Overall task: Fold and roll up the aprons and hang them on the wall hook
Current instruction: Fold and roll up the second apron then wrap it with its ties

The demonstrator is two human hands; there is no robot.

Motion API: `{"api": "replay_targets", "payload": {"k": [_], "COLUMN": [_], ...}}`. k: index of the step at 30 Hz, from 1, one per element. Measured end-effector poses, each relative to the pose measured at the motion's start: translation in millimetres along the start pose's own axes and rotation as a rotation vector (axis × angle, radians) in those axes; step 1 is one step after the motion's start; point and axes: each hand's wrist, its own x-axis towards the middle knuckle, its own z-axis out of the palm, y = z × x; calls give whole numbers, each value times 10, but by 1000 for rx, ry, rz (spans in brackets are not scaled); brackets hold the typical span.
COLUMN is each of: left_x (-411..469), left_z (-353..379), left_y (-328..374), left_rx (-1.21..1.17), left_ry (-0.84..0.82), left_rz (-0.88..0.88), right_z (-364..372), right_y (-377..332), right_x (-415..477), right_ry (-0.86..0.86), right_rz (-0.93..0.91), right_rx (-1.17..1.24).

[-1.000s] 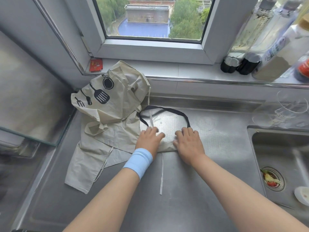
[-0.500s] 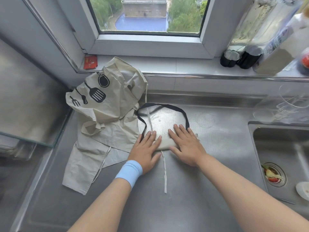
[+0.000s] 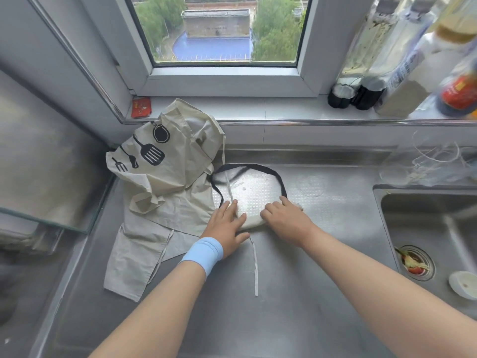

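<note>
While both hands bear on it, rolled apron [image 3: 252, 221] lies on steel counter [image 3: 322, 254], short of its black neck loop [image 3: 280, 180]. Left hand [image 3: 224, 229]: fingers flat, pressing. Right hand [image 3: 285, 221]: fingers curled over roll. Step: rolling, apparently near its end. Next: even pressure, loop kept free for hanging. Second apron [image 3: 165, 202]: unfolded, adjacent left.

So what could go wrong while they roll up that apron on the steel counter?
The white tie trails loose behind the rolled apron that the left hand and right hand press on; it may stay outside the roll.
The black neck loop lies just ahead and could get wound in, leaving nothing to hang by.
The crumpled second apron lies right beside the left hand and might get dragged along.
</note>
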Motion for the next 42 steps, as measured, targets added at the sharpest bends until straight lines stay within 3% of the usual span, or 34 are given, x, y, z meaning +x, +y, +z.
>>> {"api": "replay_targets", "payload": {"k": [4, 6, 12, 22, 24, 28, 30, 32, 36, 42], "left_x": [-39, -126, -402, -1314, -1510, -1937, -2052, -2224, -2487, -2809], "left_z": [-174, -294, -727, -1334, -1439, -1675, -1749, -1797, -1811, -1806], "left_y": [136, 172, 255, 352, 366, 297, 230, 206, 289, 373], "left_rx": [-7, -163, -231, -534, -620, -897, -1093, -1244, -1321, -1391], "left_ry": [59, 20, -77, -20, 0, 59, 17, -30, 12, 67], "left_rz": [8, -34, -47, -22, -49, -154, -138, -78, 50, 126], "right_z": [-251, -444, -1018, -2226, -2394, -2541, -2521, -2514, -2672, -2895], "right_y": [-102, -144, -274, -607, -728, -1003, -1097, -1267, -1528, -1691], "right_x": [-21, -38, -175, -285, -309, -427, -435, -452, -497, -678], "right_ry": [-111, -175, -192, -394, -299, 237, 352, 449, 707, 730], "right_rz": [58, 111, 229, 256, 219, -2, -59, -2, 100, 5], "right_rx": [6, 103, 365, 402, 314, -93, -276, -380, -303, -257]}}
